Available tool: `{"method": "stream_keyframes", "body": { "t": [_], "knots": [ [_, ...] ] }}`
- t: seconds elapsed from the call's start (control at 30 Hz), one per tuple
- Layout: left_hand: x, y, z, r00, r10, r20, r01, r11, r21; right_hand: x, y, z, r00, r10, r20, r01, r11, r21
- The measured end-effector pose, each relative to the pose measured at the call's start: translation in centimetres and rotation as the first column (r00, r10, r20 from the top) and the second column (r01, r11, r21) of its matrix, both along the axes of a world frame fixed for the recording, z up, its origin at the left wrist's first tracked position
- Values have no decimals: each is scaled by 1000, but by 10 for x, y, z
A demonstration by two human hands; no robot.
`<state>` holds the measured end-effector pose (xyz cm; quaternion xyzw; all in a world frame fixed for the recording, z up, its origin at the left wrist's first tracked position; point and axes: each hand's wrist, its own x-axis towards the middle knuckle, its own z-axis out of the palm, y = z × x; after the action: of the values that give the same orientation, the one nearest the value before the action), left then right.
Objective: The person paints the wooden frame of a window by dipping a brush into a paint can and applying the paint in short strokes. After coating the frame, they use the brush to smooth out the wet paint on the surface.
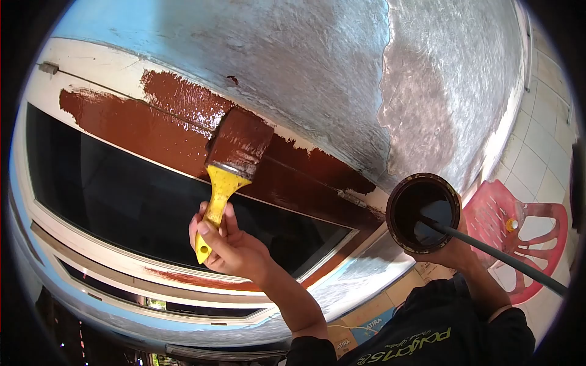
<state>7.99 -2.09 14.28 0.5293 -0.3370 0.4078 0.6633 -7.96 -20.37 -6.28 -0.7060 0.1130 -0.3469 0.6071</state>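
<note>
My left hand [235, 247] is closed round the yellow handle of a wide paintbrush [223, 189]. The brush's bristles, coated in reddish-brown paint, lie against the painted part of a wooden frame [128, 122]. To the right, my right hand [448, 253] holds a round can [392, 213] from below and the side; its fingers are mostly hidden. Dark liquid shows inside the can, and a long grey stick [506, 259] leans out of it towards the lower right. Brown paint covers much of the frame in uneven patches, with cream-coloured wood at the edges.
Dark glass [122, 171] sits within the frame. Beside the frame is a blue and grey wall [305, 79] with a brown spot. A red plastic chair [552, 232] stands on floor tiles [531, 165] at the right. Printed cardboard [372, 323] lies below.
</note>
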Motion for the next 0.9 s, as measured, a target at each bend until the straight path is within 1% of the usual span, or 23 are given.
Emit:
{"method": "stream_keyframes", "body": {
  "t": [0.07,0.17,0.23,0.3,0.37,0.47,0.57,0.67,0.77,0.87,0.9],
  "knots": [
    [0,-3,2,1000,-17,19,17,1000,1,-1,1,9,1000,4,-3,-4,1000,-26],
    [2,-6,5,999,-17,39,16,1000,18,3,0,8,1000,-4,31,8,993,-121],
    [2,-6,5,999,-16,31,15,1000,17,0,-3,8,999,42,15,-41,999,-34],
    [-1,-3,3,1000,-24,3,24,1000,-2,-1,-5,8,999,52,16,-52,999,-6],
    [0,-2,4,999,-43,22,43,999,13,1,-2,10,999,34,27,-33,999,-38],
    [3,-5,6,998,-46,51,44,998,38,3,-1,7,999,38,-1,-38,999,-37],
    [4,-6,7,998,-43,44,42,998,39,2,-2,12,999,9,38,-6,996,-92],
    [2,-4,6,998,-47,29,46,999,22,3,-1,4,998,3,62,-5,999,39],
    [4,-3,7,998,-39,39,39,999,16,5,-2,8,997,64,36,-64,998,12],
    [7,-6,10,997,-49,60,47,999,26,4,-6,7,993,118,-9,-118,988,-97],
    [7,-6,10,997,-50,60,48,999,25,5,-5,6,997,71,24,-69,996,-56]
  ]
}}
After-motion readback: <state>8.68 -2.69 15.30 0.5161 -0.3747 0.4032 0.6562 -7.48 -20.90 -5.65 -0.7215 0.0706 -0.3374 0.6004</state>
